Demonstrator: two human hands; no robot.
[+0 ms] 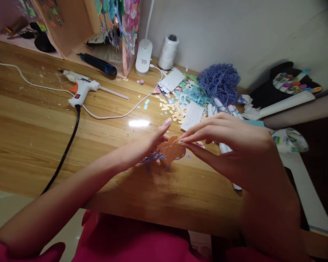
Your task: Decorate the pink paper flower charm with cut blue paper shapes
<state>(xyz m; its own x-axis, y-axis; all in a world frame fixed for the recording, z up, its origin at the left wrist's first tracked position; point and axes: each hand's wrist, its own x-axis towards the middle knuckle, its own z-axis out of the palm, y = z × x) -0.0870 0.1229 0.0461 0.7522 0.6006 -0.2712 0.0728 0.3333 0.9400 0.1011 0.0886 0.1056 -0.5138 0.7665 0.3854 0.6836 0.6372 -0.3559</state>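
Note:
Above the front part of the wooden table, an orange cloud-like paper cutout (172,152) is held up between both hands. Purple strings (151,158) with small bits on them hang at its left side. My left hand (153,140) is closed around the cutout's left side, thumb raised, most of its fingers hidden behind it. At the cutout's upper right edge, my right hand (226,142) pinches with thumb and fingertips; whether a small piece is also between them cannot be made out.
Behind the hands lie paper scraps (177,109), a white card (192,115) and a purple string heap (220,83). Farther left are a glue gun (83,87) and a box cutter (98,64). A lamp base (144,58) and thread spool (168,52) stand by the wall.

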